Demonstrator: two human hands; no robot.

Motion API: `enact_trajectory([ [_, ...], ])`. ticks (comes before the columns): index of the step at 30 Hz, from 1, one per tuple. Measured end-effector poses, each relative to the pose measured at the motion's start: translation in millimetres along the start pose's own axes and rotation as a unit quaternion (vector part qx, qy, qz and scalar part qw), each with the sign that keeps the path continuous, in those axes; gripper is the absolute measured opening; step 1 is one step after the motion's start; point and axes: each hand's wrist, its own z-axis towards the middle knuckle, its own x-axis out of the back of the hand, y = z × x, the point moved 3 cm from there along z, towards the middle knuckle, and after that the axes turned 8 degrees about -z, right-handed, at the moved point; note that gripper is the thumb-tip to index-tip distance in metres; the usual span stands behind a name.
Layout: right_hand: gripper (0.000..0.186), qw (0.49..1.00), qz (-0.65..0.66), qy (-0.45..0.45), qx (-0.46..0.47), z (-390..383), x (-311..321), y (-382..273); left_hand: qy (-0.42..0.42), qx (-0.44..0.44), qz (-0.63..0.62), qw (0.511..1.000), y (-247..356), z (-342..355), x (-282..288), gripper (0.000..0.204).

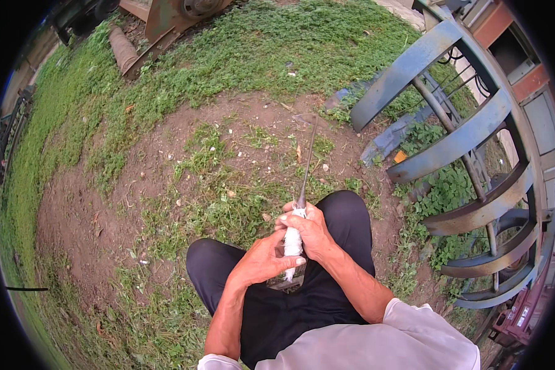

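One white-wrapped handle is held between the dark trousers' knees. Right hand pinches it near the metal rod; left hand thumbs the wrap, finger closure indeterminate. Probable step: wrap tightening; next move requires steady right-hand grip.

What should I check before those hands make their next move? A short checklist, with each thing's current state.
1. Right hand holding the white wrapping: ok.
2. Left hand gripping firmly: cannot tell; its thumb lies over the lower wrapping.
3. Thin rod pointing away from the body: ok.
4. Wrapping secured: cannot tell; hands partly cover it.
5. Rod apart from the blue curved bars: ok.
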Motion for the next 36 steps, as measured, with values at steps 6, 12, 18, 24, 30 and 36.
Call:
enact_trajectory([
  [6,0.032,0.997,-0.020,0.041,-0.066,16,-1,3,0.049,0.012,-0.004,0.999,8,12,20,0.035],
  [12,0.039,0.994,-0.064,0.064,-0.057,22,-20,-3,0.118,-0.005,0.092,0.989,17,20,39,0.027],
  [18,0.033,0.993,-0.050,0.110,-0.010,5,-6,-10,0.065,-0.012,-0.035,0.997,-4,39,26,0.028],
  [24,0.021,0.980,-0.034,0.188,0.062,-44,33,-1,-0.036,0.006,-0.088,0.996,-11,42,-19,0.033],
  [30,0.027,0.956,-0.123,0.189,0.190,-90,73,0,-0.081,-0.013,0.001,0.997,-12,41,-51,0.034],
  [36,0.033,0.894,-0.340,0.170,0.238,-151,86,-57,0.012,-0.015,0.040,0.999,-32,53,-4,0.035],
])
